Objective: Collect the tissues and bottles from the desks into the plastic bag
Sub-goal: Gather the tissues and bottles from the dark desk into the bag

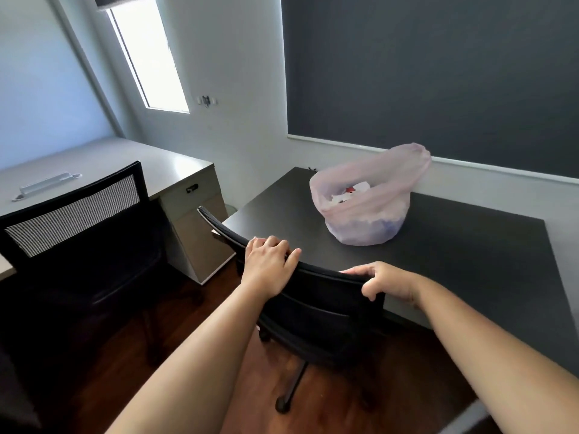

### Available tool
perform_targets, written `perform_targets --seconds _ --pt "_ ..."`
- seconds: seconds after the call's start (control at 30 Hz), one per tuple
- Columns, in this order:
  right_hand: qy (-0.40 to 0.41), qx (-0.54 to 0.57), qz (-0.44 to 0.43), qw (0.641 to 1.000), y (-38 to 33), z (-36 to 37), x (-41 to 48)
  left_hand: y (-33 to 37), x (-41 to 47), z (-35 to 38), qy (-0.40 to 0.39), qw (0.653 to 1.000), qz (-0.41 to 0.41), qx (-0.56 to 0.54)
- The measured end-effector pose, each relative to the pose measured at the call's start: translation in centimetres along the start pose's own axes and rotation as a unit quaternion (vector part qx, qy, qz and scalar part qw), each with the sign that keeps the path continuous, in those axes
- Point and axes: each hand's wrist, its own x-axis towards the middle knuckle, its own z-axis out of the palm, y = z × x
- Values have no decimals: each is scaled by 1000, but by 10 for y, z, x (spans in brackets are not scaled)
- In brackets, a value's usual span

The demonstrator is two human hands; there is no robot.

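— Where were your hands at that moment?

— Both were on the top edge of the black office chair (316, 296) pushed up to the dark bench (470, 261). My left hand (269, 267) lay over the backrest's rim, fingers curled over the far side, thumb resting along the top. My right hand (385, 281) had the rim's right end pinched, fingers on top and thumb underneath.

— So each grip was closed on the chair, nothing else in it?

— Yes, each grip was wrapped round the chair's back and held nothing besides.

— And the plastic bag?

— The pink plastic bag (366, 205) sat upright on the dark bench, beyond the chair and well apart from my hands, its handles flopped back toward the wall. Its mouth was open, and I could see white crumpled tissues (340, 197) and something red (351, 189) inside; I couldn't tell what the red thing was.

— Anything else nearby?

— A second black chair (78, 233) with a mesh back stood to the left, at a pale bench (109, 161) under the window (147, 54).
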Motion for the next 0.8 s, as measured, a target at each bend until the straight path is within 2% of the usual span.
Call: perform_targets --seconds 0.2,0.33,0.4,0.53,0.6,0.67,0.7,0.8 --pt "-23 -11 -8 1000 2 -12 8 1 9 3 23 999 12 36" --pt "-40 -28 -11 999 1 -13 11 2 9 2 -3 999 5 46" --pt "-58 -32 -10 998 2 -16 12 2 14 -4 -40 998 5 56" --pt "-141 -23 1 990 5 -30 13 10 43 -17 -194 980 -34 38" --pt "-157 -5 20 987 6 -50 15 19 63 -17 -213 975 -59 -8" --pt "-121 3 35 992 11 -89 20 37 93 -11 -159 986 -45 -11" --pt "-76 -3 38 996 12 -108 23 46 108 -9 -128 991 -36 -4" --pt "150 -15 22 988 14 -169 43 76 161 0 -62 998 -17 9"
